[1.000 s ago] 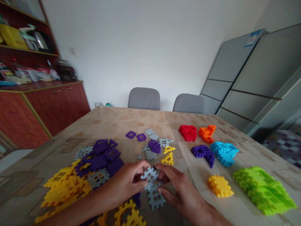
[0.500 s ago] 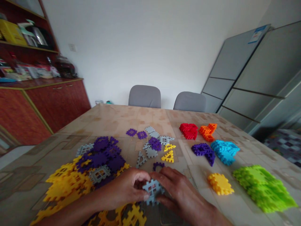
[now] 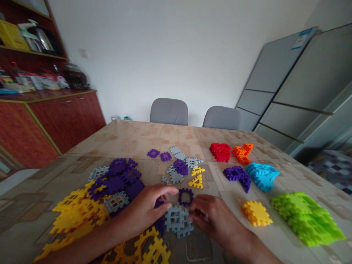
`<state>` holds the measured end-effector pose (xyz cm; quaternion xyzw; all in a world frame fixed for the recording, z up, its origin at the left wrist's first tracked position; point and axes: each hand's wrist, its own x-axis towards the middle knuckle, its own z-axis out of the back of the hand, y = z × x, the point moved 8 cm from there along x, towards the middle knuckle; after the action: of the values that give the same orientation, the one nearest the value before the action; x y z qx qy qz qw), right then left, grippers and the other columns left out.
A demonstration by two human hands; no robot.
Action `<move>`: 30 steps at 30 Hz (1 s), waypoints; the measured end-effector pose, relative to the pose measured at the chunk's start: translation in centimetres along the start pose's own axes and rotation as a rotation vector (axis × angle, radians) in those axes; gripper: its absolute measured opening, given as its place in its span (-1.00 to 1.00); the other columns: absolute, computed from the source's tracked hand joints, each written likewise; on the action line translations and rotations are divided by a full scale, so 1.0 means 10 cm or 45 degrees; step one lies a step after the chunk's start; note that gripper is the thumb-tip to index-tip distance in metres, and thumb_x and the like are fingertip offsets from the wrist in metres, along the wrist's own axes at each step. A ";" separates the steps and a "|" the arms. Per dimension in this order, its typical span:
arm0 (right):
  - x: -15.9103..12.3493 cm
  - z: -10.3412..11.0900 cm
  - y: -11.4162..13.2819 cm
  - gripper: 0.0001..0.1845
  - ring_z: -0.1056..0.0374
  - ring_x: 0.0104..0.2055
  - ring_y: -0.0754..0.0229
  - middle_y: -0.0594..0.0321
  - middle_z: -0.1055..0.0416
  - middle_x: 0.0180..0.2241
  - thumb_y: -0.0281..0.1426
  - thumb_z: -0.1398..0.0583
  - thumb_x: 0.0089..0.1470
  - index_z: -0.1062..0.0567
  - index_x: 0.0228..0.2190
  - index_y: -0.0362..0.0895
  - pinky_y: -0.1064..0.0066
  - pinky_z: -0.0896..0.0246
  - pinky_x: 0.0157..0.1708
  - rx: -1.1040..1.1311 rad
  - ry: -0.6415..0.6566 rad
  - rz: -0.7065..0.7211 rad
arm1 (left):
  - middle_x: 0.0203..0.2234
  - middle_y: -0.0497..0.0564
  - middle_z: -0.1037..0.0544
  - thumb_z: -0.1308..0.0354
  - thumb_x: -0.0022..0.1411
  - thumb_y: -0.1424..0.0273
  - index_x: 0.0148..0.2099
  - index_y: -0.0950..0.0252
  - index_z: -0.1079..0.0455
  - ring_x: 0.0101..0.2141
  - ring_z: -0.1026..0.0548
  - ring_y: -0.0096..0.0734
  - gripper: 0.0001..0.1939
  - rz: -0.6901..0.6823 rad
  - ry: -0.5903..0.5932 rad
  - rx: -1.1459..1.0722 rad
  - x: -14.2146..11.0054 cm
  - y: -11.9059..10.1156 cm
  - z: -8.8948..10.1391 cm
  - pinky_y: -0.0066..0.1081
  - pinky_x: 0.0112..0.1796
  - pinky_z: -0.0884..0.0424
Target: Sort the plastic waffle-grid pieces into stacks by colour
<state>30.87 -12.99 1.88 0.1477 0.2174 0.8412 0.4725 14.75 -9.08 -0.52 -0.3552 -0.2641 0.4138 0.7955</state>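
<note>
My left hand (image 3: 147,209) and my right hand (image 3: 213,218) meet near the table's front edge. Both pinch a small stack of grey square interlocking tiles (image 3: 178,220) that rests low on the table (image 3: 132,141). A purple ring tile (image 3: 185,196) lies just beyond my fingers. Left of my left hand spreads a heap of yellow tiles (image 3: 74,212), with purple tiles (image 3: 121,179) piled behind it and a grey tile among them.
Loose grey, purple and yellow pieces (image 3: 181,167) lie mid-table. Sorted stacks sit on the right: red (image 3: 220,151), orange (image 3: 242,153), purple (image 3: 238,175), blue (image 3: 262,176), yellow (image 3: 256,212), green (image 3: 308,218). Two grey chairs (image 3: 169,111) stand at the far edge. A red cabinet (image 3: 49,121) is on the left.
The grey tiles, held raised between both hands a second ago, have come down onto the table. The purple ring has come into view beyond my fingers.
</note>
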 end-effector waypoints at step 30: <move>-0.04 0.06 -0.10 -0.60 -0.37 -0.01 0.04 0.13 -0.46 -0.03 -0.40 -0.31 0.06 -0.47 -0.03 -0.07 0.28 -0.26 -0.05 0.019 0.096 -0.014 | 0.27 -0.07 -0.33 -0.07 0.30 0.51 0.32 -0.04 -0.20 0.24 -0.28 -0.22 -0.40 -0.250 0.260 0.437 -0.02 -0.26 0.30 -0.18 0.26 -0.15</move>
<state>32.08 -12.73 1.87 0.1181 0.2422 0.8421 0.4673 13.77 -9.24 3.29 -0.2271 -0.1410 0.3351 0.9035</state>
